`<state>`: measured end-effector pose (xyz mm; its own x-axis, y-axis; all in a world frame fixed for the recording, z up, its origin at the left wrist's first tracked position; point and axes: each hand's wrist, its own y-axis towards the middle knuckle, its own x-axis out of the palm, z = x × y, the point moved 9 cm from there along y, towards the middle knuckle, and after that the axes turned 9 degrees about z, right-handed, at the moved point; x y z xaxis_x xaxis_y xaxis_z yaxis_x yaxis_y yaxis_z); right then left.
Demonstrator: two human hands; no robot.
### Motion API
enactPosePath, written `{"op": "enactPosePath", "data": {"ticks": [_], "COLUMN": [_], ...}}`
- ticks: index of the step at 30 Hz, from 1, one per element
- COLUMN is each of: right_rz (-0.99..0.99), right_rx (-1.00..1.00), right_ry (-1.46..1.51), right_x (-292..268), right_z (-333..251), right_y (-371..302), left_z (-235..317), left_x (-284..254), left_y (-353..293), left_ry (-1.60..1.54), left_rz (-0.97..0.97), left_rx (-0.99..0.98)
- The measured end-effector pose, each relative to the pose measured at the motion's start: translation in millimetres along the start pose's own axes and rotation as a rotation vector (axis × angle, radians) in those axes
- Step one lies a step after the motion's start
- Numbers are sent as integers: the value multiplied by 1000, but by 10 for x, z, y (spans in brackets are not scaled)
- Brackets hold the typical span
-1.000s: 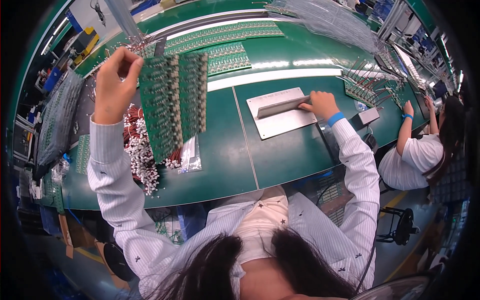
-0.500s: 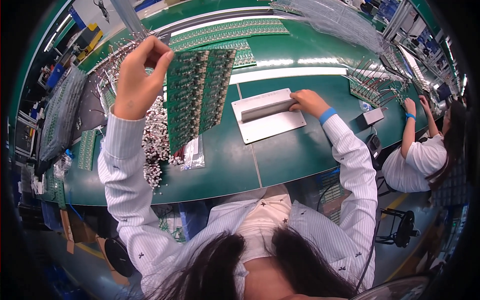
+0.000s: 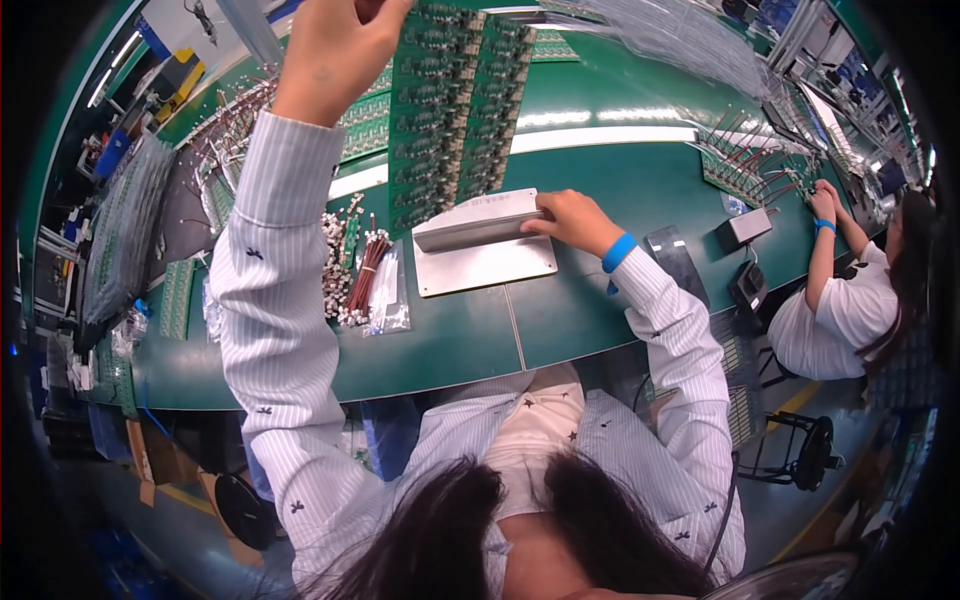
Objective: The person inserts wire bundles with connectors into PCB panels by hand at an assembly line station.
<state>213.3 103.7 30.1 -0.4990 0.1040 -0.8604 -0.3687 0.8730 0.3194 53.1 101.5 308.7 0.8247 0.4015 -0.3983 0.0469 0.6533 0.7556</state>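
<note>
My left hand [image 3: 340, 55] is raised at the top of the view, fingers closed on the upper left corner of a green circuit board panel [image 3: 430, 130]. The panel hangs upright, with rows of small parts on it. Behind its lower edge, a flat silver metal plate [image 3: 485, 272] lies on the bench. A raised bar [image 3: 470, 237] runs along the plate, and my right hand [image 3: 578, 222] grips the bar's right end. The tips of my left fingers are partly cut off by the frame's edge.
Wire bundles with white connectors [image 3: 368, 275] and a clear plastic bag [image 3: 390, 305] lie left of the plate. More board panels [image 3: 176, 298] lie farther left. To the right are a small grey box [image 3: 743, 230], wired boards [image 3: 735, 172] and a co-worker [image 3: 835, 315].
My left hand has moved up and to the right with the panel. My right hand and the metal plate have shifted left. The co-worker's hands have come together.
</note>
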Motion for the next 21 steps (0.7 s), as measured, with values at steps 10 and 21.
{"op": "enactPosePath", "data": {"ticks": [10,21], "right_rz": [273,153], "right_rx": [505,635], "right_ry": [1358,1643], "right_x": [-22,143], "right_z": [95,47], "right_y": [17,-41], "left_z": [263,304], "left_x": [52,27], "left_y": [147,152], "left_ry": [-60,-45], "left_rz": [-8,-15], "left_rx": [4,124]}}
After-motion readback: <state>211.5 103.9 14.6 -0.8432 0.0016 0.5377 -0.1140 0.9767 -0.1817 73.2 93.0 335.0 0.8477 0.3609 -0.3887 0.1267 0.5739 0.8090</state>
